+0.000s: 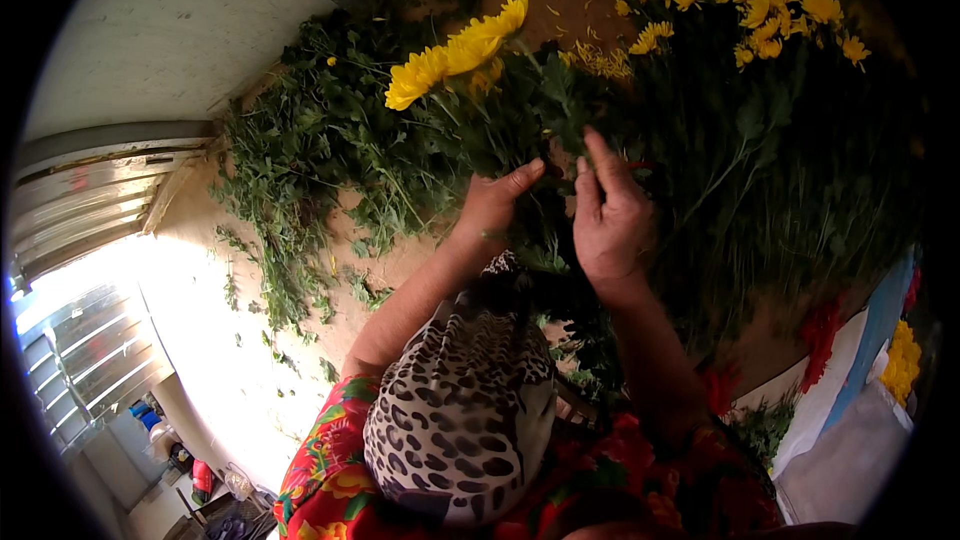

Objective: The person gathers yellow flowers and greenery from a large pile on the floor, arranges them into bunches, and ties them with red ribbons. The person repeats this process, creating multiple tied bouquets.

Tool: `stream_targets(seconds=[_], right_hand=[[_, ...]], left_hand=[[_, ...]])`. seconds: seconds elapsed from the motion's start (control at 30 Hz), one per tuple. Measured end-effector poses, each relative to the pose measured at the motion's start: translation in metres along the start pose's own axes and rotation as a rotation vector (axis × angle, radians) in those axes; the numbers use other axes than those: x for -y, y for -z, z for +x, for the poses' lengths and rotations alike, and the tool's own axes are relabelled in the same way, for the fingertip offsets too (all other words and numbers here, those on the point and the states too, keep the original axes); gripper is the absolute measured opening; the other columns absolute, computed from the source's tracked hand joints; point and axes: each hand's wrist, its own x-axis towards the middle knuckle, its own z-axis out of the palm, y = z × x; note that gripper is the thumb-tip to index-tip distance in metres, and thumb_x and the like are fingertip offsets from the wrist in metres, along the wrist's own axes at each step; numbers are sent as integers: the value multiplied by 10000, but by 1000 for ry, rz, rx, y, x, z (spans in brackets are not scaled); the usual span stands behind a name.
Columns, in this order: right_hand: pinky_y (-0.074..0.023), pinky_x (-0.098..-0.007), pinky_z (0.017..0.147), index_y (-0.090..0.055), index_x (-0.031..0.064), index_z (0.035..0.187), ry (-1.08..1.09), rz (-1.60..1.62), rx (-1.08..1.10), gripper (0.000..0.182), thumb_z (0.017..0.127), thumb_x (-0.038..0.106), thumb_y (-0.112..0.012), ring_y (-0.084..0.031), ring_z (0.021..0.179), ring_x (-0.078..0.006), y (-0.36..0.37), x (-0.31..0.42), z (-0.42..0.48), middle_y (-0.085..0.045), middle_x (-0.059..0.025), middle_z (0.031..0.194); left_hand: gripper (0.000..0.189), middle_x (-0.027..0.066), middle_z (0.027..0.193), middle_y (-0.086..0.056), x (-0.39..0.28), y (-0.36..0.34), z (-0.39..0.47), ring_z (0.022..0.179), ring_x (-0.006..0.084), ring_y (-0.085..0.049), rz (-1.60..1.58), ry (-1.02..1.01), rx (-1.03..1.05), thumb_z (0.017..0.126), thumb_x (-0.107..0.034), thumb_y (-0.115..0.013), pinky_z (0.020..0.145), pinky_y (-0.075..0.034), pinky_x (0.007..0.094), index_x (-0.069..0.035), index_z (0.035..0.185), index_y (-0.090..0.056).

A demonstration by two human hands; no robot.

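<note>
My left hand [501, 199] is closed round the stems of a bunch of yellow chrysanthemums [457, 56], whose heads point up and to the left. Just right of it is my right hand [613, 214], with its index finger and thumb stretched toward a leafy stem [559, 90]. Something red shows beside its fingers, mostly hidden; whether this hand holds it or the stem, I cannot tell. Farther right lies a large pile of yellow chrysanthemums [765, 4], their long green stems running down toward me.
Stripped leaves and stalks [300, 142] are heaped at the left on the earthen floor [390, 266]. A pale wall [187, 30] stands at the upper left. White and blue sheeting [847, 450] with more yellow flowers [902, 364] is at the lower right.
</note>
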Motion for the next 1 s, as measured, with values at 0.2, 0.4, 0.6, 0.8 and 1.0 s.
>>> stream_targets(seconds=[0.2, 0.4, 0.6, 0.8, 1.0], right_hand=[[-533, -413, 828, -617, 90, 1331, 139, -234, 188, 463, 875, 11, -621, -638, 1018, -336, -5, 20, -9, -627, -132, 1202], [-386, -504, 1030, -657, 64, 1230, 194, -150, 266, 428, 806, 116, -675, -517, 1181, -333, 13, 17, -1, -601, -97, 1239], [-225, -578, 1169, -714, 101, 1118, 269, -709, 698, 338, 876, 328, -650, -487, 1237, -352, 105, -90, -53, -637, -87, 1191], [-181, -614, 1192, -713, 104, 1103, 570, -1198, 1137, 341, 881, 357, -658, -485, 1246, -352, 230, -149, -94, -632, -88, 1114], [-376, -473, 1104, -618, 71, 1177, 502, -988, 668, 346, 845, 159, -664, -530, 1234, -305, 268, 15, -24, -613, -107, 1179]], left_hand=[[397, 71, 1188, -675, 1, 4, -4, 1054, 177, -633, 16, 14, 46, 931, -122, -704, 911, -519, 329, 5, 1290, -594], [316, 80, 1068, -701, -5, 3, -13, 954, 182, -659, -45, 67, -25, 940, -189, -685, 866, -528, 324, 1, 1191, -670], [320, 113, 859, -691, -68, 39, -35, 826, 250, -658, -5, -207, 19, 906, -345, -678, 778, -542, 386, -26, 937, -679], [293, 94, 916, -610, -230, 41, -150, 887, 229, -550, -41, -807, 295, 970, -336, -585, 889, -469, 423, -45, 962, -615], [398, 101, 956, -674, -284, -99, -263, 878, 230, -630, 615, -903, -10, 869, -251, -756, 819, -515, 355, 38, 1125, -657]])
